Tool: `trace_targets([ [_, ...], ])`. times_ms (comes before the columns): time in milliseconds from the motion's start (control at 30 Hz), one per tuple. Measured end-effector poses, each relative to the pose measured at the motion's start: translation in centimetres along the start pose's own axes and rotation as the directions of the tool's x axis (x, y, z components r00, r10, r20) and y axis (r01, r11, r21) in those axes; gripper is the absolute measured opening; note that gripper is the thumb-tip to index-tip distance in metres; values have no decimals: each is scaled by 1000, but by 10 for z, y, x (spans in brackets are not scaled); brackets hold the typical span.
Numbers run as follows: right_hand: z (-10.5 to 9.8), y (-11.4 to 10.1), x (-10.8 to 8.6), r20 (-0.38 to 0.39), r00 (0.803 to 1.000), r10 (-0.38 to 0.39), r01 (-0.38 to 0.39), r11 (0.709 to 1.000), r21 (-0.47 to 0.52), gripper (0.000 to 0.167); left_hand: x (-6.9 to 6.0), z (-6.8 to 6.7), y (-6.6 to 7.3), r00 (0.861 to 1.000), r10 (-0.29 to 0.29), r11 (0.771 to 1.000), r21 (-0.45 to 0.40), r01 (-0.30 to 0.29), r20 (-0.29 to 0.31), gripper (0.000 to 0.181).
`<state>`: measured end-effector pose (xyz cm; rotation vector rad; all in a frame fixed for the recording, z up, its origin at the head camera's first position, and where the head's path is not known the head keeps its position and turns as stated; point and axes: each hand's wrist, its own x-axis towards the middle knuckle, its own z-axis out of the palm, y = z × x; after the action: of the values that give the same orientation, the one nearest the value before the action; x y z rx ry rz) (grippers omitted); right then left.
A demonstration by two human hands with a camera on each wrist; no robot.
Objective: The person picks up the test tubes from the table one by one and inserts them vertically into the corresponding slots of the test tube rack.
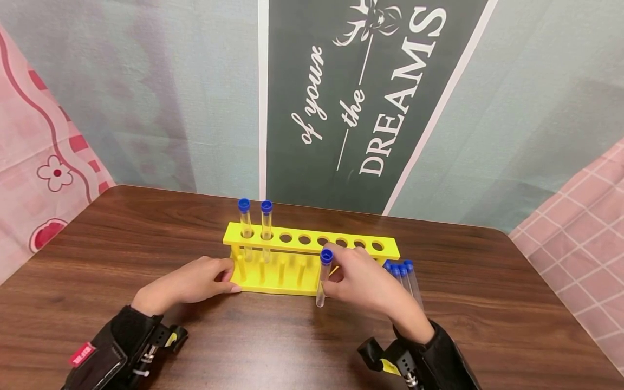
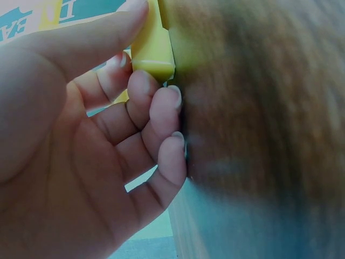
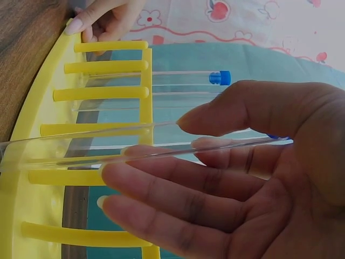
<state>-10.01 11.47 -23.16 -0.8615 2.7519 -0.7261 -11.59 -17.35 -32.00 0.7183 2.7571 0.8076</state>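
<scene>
1. Head view: on the left, the left hand [image 1: 200,280] pinches the near left end of the yellow rack [image 1: 292,246], thumb on top and the other fingers bent beside it. We think this stops the rack from sliding on the desk [image 1: 263,336].
2. Two clear tubes [image 1: 266,220] with blue caps [image 1: 266,206] stand in the first two holes from the left. The holes likely help them not to tip over.
3. Next comes the held tube [image 1: 323,284], a bit tilted, cap up, in front of the rack and not in any hole.
4. The right hand [image 1: 365,279] nips it between thumb and fingers, the gap just as wide as the tube; the lower fingers are loose. We guess holding it nearer the cap leaves the bottom free.
5. More capped tubes [image 1: 404,276] are bunched by the rack's right end, perhaps for easy reach.
6. For writing, the red tag [image 1: 82,354] on the left wristband [image 1: 119,336] is too small for us to read. The dark panel [image 1: 312,168] behind says "of your", "the" and "DREAMS".
</scene>
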Motion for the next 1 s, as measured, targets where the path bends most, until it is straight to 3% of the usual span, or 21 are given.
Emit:
trace_targets([
  [433, 1, -1, 0, -1, 1000, 18, -18, 1000, -18, 19, 0, 0, 0, 1000, -18, 1000, -9, 18, 9, 34],
  [1000, 1, -3, -1, -24, 999, -46, 47, 999, 20, 19, 0, -1, 1, 1000, -7, 1000, 3, 7, 7, 34],
])
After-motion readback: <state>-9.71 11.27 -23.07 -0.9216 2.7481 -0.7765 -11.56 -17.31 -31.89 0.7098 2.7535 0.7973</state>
